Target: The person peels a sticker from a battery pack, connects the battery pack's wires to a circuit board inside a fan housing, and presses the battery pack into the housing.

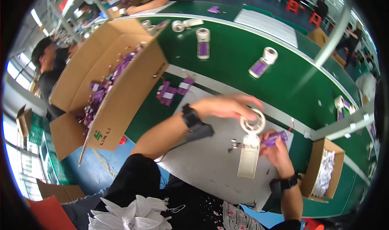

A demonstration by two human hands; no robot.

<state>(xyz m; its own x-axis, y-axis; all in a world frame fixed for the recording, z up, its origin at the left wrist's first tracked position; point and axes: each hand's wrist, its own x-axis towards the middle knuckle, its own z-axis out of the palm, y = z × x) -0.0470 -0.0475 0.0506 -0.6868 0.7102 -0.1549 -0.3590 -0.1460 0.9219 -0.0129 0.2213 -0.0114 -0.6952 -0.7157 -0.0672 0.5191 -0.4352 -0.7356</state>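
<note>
A white plastic housing [248,161] with a round ring head and an open, hollow handle is tilted above the grey work mat [202,165]. My left hand [227,107] reaches over from the left, its thumb on the ring and its fingers closed about the top, slightly blurred. Beside the handle, my right hand [277,153] grips a purple battery pack [275,138] between thumb and fingers. Thin wires and small metal parts [238,144] stick out at the handle's left side. Whether my right fingers also touch the housing is hidden.
A large cardboard box [133,90] of purple packs stands at left, several loose packs [168,93] beside it. Housings with purple packs [203,47] lie on the green bench [231,59]. A small carton [310,169] of white pieces is at right. Other people work beyond.
</note>
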